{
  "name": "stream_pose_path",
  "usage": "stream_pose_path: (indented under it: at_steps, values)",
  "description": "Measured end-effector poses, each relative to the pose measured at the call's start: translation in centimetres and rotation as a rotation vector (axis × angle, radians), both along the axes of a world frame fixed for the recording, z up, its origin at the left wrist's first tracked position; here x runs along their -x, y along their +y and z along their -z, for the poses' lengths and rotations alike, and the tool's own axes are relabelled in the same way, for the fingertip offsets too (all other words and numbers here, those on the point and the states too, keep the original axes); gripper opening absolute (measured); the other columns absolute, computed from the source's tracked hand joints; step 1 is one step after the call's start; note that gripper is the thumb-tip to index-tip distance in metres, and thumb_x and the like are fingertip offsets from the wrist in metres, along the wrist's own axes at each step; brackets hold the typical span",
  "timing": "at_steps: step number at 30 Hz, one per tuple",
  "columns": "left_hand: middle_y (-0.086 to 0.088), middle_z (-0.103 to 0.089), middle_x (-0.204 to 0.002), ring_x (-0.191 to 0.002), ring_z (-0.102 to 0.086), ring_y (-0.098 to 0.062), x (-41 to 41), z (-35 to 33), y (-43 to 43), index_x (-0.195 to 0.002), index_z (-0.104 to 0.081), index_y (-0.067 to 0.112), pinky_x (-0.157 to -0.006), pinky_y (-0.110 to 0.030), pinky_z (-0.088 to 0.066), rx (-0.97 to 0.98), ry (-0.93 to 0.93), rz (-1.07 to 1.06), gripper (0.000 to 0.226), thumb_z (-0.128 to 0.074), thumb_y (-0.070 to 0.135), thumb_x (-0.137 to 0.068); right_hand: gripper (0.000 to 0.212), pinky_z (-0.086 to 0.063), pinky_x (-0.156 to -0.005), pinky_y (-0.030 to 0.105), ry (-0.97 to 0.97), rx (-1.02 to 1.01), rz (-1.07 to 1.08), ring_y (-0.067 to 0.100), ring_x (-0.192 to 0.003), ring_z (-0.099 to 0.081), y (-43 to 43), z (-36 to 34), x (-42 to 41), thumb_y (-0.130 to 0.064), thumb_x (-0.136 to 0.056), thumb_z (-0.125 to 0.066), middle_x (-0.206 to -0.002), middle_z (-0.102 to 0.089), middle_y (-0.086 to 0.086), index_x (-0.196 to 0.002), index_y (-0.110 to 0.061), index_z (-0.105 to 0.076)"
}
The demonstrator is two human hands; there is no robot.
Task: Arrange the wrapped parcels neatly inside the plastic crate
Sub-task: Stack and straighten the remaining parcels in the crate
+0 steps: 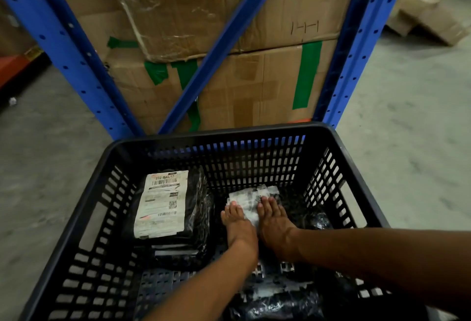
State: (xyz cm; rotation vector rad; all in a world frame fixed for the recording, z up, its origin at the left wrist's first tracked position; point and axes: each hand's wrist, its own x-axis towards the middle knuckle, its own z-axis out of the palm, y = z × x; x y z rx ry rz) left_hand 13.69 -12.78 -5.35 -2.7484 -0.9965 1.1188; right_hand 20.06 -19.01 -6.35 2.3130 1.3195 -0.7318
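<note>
Both hands reach down into the black plastic crate (163,142), which stands on the concrete floor (407,116) in front of a blue rack (76,65) loaded with taped cardboard boxes (242,86). The left hand (238,223) and the right hand (274,221) lie side by side, palms down and fingers stretched out flat — open, gripping nothing — on a dark wrapped parcel with a white label (251,199). That parcel sits on the crate floor toward the right wall, about midway between the near and far walls; its label is blurred and cannot be read.

Along the left side of the crate floor lies a second black parcel (198,208), flat, with a large white shipping label (161,203) facing up; barcodes and a QR code show on it. It is apart from the hands. Below it, flatter dark parcels (175,252) appear stacked, though their edges are hard to separate.

At the near edge of the crate, under the forearms, another shiny dark parcel (275,303) shows — partly hidden by the right arm.
</note>
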Motion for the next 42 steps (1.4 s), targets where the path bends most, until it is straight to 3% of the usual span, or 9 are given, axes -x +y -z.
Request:
stream_pose_path:
  at_steps: [5, 9, 13, 19, 22, 26, 29, 36, 42]
  values:
    - [-0.022, 0.005, -0.166, -0.154, -0.001, -0.037, 2.6, -3.0, 2.8, -0.157, 0.002, -0.005, -0.124, -0.045, -0.012, 0.142, -0.087, 0.21, 0.09, -0.055, 0.032, -0.097, 0.067, -0.018, -0.123, 0.049, 0.058, 0.015, -0.162, 0.046, -0.15, -0.01, -0.5, -5.4, -0.9, -0.014, -0.101, -0.044, -0.161, -0.008, 0.032, -0.154, 0.008, -0.009]
    - [-0.01, -0.06, -0.118, -0.113, -0.059, -0.025, 4.3, -6.9, 6.3, -0.128, -0.053, 0.009, -0.093, -0.033, -0.047, 0.439, -0.385, 0.107, 0.052, -0.065, 0.041, -0.09, 0.044, -0.05, -0.094, 0.039, 0.273, -0.042, -0.21, 0.028, -0.112, -0.06, 0.5, -11.3, -4.0, -0.025, -0.091, -0.063, -0.124, -0.064, 0.009, -0.132, -0.013, -0.055]
    - [0.002, -0.068, -0.084, -0.082, -0.064, -0.017, 5.8, -10.9, 7.8, -0.088, -0.068, 0.016, -0.07, -0.028, -0.045, 0.653, -0.752, -0.168, 0.025, -0.069, 0.041, -0.086, 0.024, -0.052, -0.093, 0.039, 0.744, -0.206, 0.18, 0.024, -0.104, -0.067, -1.1, -14.9, -6.5, -0.025, -0.09, -0.067, -0.113, -0.074, 0.006, -0.113, -0.022, -0.071]
    - [-0.009, -0.075, -0.112, -0.105, -0.069, -0.031, 7.0, -12.2, 7.0, -0.124, -0.064, 0.016, -0.092, -0.048, -0.054, 0.934, -0.94, -0.899, 0.09, -0.063, 0.077, -0.058, 0.058, -0.039, -0.112, 0.053, 1.228, -0.484, 0.845, 0.035, -0.129, -0.056, -3.0, -15.1, -6.9, -0.043, -0.091, -0.062, -0.132, -0.065, 0.018, -0.135, -0.005, -0.058]
    - [-0.011, -0.07, -0.122, -0.104, -0.067, -0.029, 7.2, -12.3, 6.2, -0.13, -0.06, 0.018, -0.082, -0.043, -0.058, 1.051, -0.86, -1.116, 0.074, -0.057, 0.069, -0.077, 0.058, -0.048, -0.105, 0.048, 1.306, -0.574, 1.003, 0.034, -0.121, -0.064, -3.5, -14.4, -5.5, -0.048, -0.09, -0.061, -0.127, -0.069, 0.018, -0.13, -0.007, -0.062]
    - [-0.013, -0.07, -0.114, -0.096, -0.065, -0.027, 7.0, -12.4, 5.6, -0.127, -0.059, 0.012, -0.068, -0.037, -0.054, 1.079, -0.894, -1.199, 0.057, -0.06, 0.055, -0.088, 0.037, -0.06, -0.086, 0.036, 1.276, -0.604, 0.959, 0.026, -0.101, -0.074, -4.0, -13.8, -3.8, -0.018, -0.092, -0.065, -0.119, -0.074, 0.016, -0.124, -0.001, -0.064]
    - [-0.006, -0.067, -0.123, -0.107, -0.065, -0.022, 6.2, -11.3, 4.9, -0.134, -0.05, 0.009, -0.076, -0.031, -0.053, 0.962, -0.895, -1.075, 0.083, -0.086, 0.039, -0.066, 0.037, -0.063, -0.075, 0.036, 1.133, -0.666, 1.002, 0.028, -0.093, -0.075, -3.9, -12.1, -3.8, -0.006, -0.085, -0.072, -0.111, -0.076, 0.018, -0.12, 0.004, -0.065]
    - [-0.013, -0.045, -0.15, -0.137, -0.045, -0.03, 4.0, -8.1, 3.8, -0.145, -0.037, 0.003, -0.103, -0.034, -0.043, 0.691, -0.832, -0.971, 0.065, -0.07, 0.013, -0.09, 0.031, -0.061, -0.085, 0.045, 0.806, -0.722, 0.957, 0.027, -0.091, -0.075, -1.8, -8.2, -3.6, -0.016, -0.08, -0.08, -0.106, -0.077, 0.011, -0.109, -0.008, -0.071]
    - [-0.014, -0.053, -0.141, -0.129, -0.053, -0.03, 2.4, -5.2, 5.1, -0.137, -0.046, 0.002, -0.094, -0.032, -0.048, 0.478, -0.772, -0.942, 0.047, -0.062, 0.004, -0.092, 0.024, -0.058, -0.094, 0.043, 0.794, -0.614, 0.925, 0.026, -0.107, -0.07, 0.4, -5.0, -3.4, -0.017, -0.087, -0.073, -0.12, -0.072, 0.01, -0.11, -0.016, -0.066]
